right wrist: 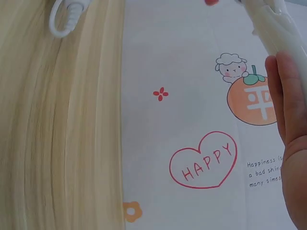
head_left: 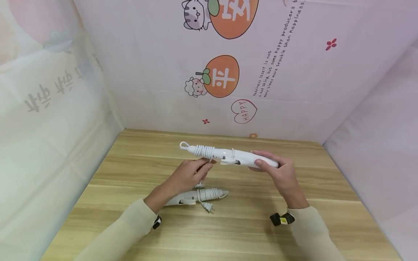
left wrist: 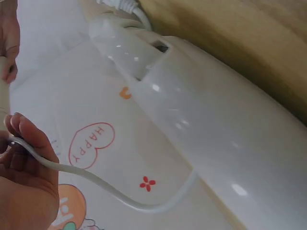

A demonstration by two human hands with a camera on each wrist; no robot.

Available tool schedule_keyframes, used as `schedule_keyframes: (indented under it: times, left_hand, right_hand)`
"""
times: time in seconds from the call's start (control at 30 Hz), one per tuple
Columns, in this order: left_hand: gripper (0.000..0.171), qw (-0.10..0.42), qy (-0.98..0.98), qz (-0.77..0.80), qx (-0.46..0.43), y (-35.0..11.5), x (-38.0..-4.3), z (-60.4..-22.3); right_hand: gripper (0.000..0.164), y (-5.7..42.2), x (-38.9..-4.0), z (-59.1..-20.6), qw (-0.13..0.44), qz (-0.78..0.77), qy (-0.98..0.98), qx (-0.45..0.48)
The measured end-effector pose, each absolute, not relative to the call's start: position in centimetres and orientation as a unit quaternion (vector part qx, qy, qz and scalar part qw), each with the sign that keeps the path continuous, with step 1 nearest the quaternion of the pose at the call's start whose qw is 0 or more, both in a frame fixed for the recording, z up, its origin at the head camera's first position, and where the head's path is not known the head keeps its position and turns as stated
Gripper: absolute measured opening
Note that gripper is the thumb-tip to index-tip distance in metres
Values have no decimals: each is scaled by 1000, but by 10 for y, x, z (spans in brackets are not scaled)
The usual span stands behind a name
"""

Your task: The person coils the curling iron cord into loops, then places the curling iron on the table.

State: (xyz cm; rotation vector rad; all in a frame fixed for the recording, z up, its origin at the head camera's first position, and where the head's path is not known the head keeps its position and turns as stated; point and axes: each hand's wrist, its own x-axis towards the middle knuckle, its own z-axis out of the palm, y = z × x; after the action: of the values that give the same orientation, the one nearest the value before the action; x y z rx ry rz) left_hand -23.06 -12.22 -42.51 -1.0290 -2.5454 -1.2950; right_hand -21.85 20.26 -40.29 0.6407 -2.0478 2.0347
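Note:
A white corded hair styling iron is held level above the table, its cord wound in coils round its left end. My right hand grips the smooth right end, thumb in front and fingers behind. Just under the coils, my left hand pinches a loose length of cord, which sags away from the fingertips in the left wrist view. On the table below lies a second white styling iron, its own cord wound round it; the left forearm and hand hide part of it.
The wooden table meets a printed fabric wall at the back, with fabric walls at both sides. From the second iron, a two-prong plug sticks out toward me. Black wrist bands sit at both cuffs.

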Motion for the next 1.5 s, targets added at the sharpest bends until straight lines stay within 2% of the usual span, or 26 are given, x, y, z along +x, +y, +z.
schedule_keyframes:
  times: [0.23,0.4,0.57,0.7,0.8,0.93,1.13,1.3,1.4,1.5]
  left_hand:
    - [24,106,-857,-351,-362,-123,-227,-412]
    - [16,179,-865,-270,-383,-128,-233,-402]
    - [10,267,-849,-164,-425,-135,-240,-390]
    - [9,286,-826,-137,-466,-141,-243,-381]
    - [8,261,-818,-149,-490,-145,-245,-377]
    - [6,196,-814,-199,-509,-148,-247,-376]
    - [9,39,-789,-333,-516,-149,-254,-382]
    - [19,-85,-759,-420,-491,-151,-257,-386]
    - [22,-127,-753,-452,-462,-151,-258,-391]
    - [23,-139,-749,-489,-425,-149,-257,-398]
  right_hand:
    - [29,204,-226,-408,142,684,-684,210]
    - [28,204,-225,-411,145,666,-700,212]
    - [28,206,-222,-410,125,633,-738,200]
    - [26,211,-217,-410,80,595,-773,206]
    - [25,215,-213,-410,42,584,-782,214]
    - [25,221,-208,-413,11,586,-778,225]
    - [24,227,-203,-417,-22,619,-742,255]
    - [26,228,-203,-417,-24,637,-721,270]
    - [27,227,-204,-416,-25,642,-719,267]
    - [28,225,-205,-412,-23,647,-714,265]
